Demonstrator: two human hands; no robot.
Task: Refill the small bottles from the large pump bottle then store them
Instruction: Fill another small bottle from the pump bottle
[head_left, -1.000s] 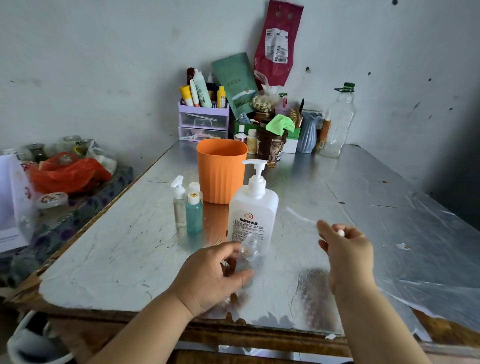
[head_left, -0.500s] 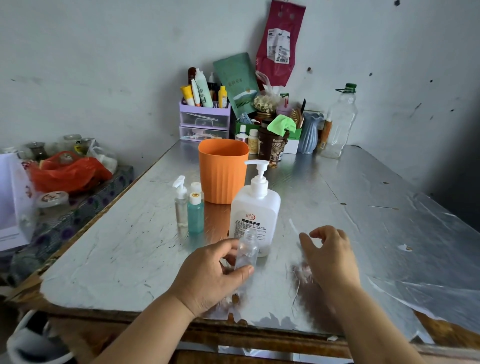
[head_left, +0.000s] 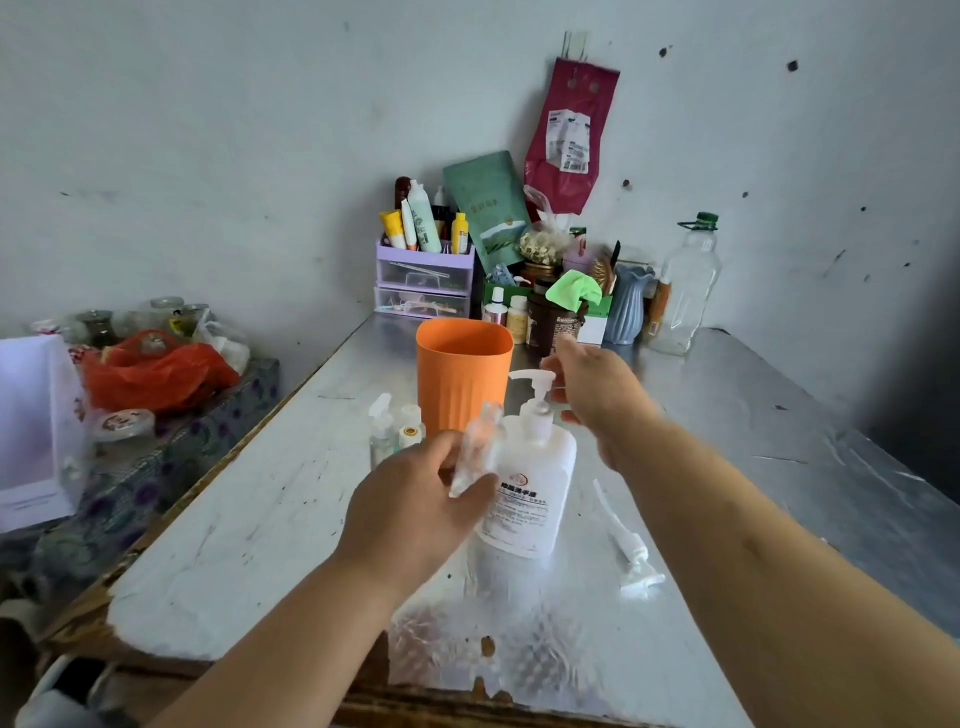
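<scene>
My left hand (head_left: 415, 499) grips a small clear bottle (head_left: 478, 447) with no cap, lifted and tilted toward the large white pump bottle (head_left: 530, 493) at mid-table. My right hand (head_left: 597, 389) hovers beside and behind the pump head (head_left: 532, 379), fingers spread and relaxed, holding nothing. A white spray cap with its dip tube (head_left: 631, 551) lies on the table to the right of the pump bottle. Two or three other small bottles (head_left: 395, 431) stand left of it, partly hidden by my left hand.
An orange cup (head_left: 462, 379) stands just behind the pump bottle. Against the back wall sit a purple drawer organiser (head_left: 423, 280) with tubes, jars, a blue vase (head_left: 628, 304) and a clear plastic bottle (head_left: 685, 286). A red bag (head_left: 156, 374) lies on the left side table.
My right hand left the spray cap on the table and rose to the pump head. My left hand lifted the small clear bottle up toward the pump spout.
</scene>
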